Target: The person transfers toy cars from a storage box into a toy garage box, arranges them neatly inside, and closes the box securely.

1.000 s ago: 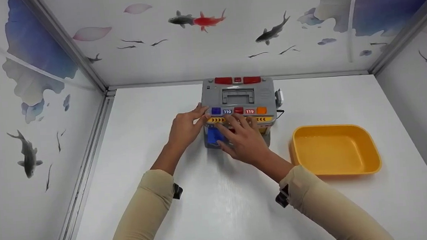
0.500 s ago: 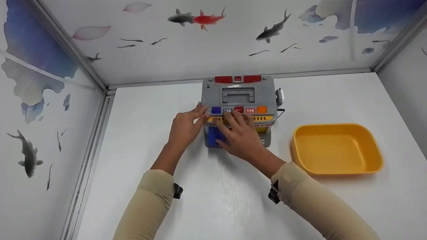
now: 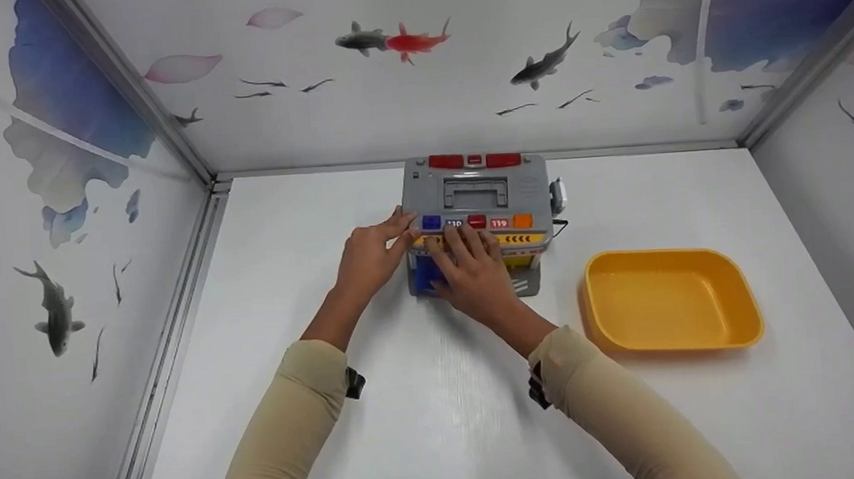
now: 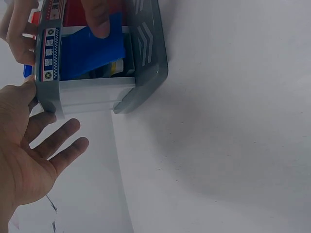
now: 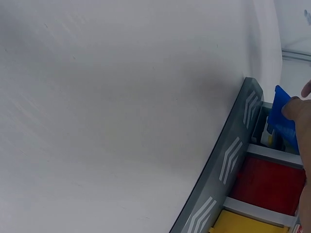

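Note:
A grey toy garage [image 3: 528, 180] with a roof handle and coloured buttons stands against the back wall. At its front left corner my left hand [image 3: 370, 257] pinches the roof edge between thumb and forefinger; the other fingers [image 4: 65, 150] stick out free beside it. My right hand [image 3: 475, 277] lies over the front edge, fingers on the roof rim. Its thumb [image 5: 294, 108] presses on the blue door [image 5: 282, 116], which is tilted partly out of its bay. Something with white and yellow shows inside that bay. The red door [image 5: 267, 184] and yellow door [image 5: 245, 224] are down.
To the right of the toy garage, a yellow tray [image 3: 671, 297] sits on the white table [image 3: 426, 435]. Printed panels enclose the back and sides. A white piece [image 3: 558, 195] and a black loop stick out from the garage's right side.
My right hand has shifted slightly left along the garage front, uncovering more of the yellow door. The blue door has swung to a steeper angle under the thumb. My left hand has stayed put.

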The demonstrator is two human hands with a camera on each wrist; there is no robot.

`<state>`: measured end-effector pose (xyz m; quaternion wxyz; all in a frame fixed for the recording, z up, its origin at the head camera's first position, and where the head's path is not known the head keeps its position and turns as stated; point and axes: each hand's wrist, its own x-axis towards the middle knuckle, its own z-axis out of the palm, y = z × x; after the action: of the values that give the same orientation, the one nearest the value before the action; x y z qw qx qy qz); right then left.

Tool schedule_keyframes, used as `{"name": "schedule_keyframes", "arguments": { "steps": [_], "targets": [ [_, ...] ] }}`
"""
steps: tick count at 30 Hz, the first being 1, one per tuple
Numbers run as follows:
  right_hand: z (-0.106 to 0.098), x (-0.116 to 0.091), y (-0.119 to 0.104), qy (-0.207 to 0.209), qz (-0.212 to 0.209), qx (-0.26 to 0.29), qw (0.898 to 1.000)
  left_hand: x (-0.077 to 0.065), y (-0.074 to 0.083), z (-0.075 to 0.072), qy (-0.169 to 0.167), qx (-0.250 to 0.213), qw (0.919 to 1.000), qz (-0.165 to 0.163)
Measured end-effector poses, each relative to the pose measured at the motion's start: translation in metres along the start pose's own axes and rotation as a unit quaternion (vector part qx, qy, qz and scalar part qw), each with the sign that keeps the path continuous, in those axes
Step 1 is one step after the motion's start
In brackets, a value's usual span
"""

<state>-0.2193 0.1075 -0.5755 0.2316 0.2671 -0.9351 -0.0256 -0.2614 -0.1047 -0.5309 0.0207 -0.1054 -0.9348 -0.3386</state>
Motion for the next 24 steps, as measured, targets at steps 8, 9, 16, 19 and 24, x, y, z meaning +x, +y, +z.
{"name": "schedule_keyframes", "arguments": {
  "steps": [8,9,16,19,24],
  "targets": [
    [0.012,0.001,-0.004,0.027,0.003,-0.016,0.999,-0.001,-0.003,0.0,0.004,0.004,1.0,0.006],
    [0.013,0.001,-0.004,0.032,0.002,-0.018,0.999,-0.001,-0.003,0.0,0.004,0.007,1.0,0.007],
    [0.02,0.002,-0.004,0.037,0.006,-0.046,0.998,-0.001,-0.002,0.0,-0.002,0.005,1.0,0.0],
    [0.023,0.004,-0.004,0.036,0.009,-0.053,0.998,0.0,-0.002,0.0,-0.003,0.006,1.0,-0.001],
    [0.03,0.005,-0.004,0.061,0.008,-0.076,0.995,0.001,-0.001,0.0,-0.011,0.01,0.9999,-0.005]
  ]
}}
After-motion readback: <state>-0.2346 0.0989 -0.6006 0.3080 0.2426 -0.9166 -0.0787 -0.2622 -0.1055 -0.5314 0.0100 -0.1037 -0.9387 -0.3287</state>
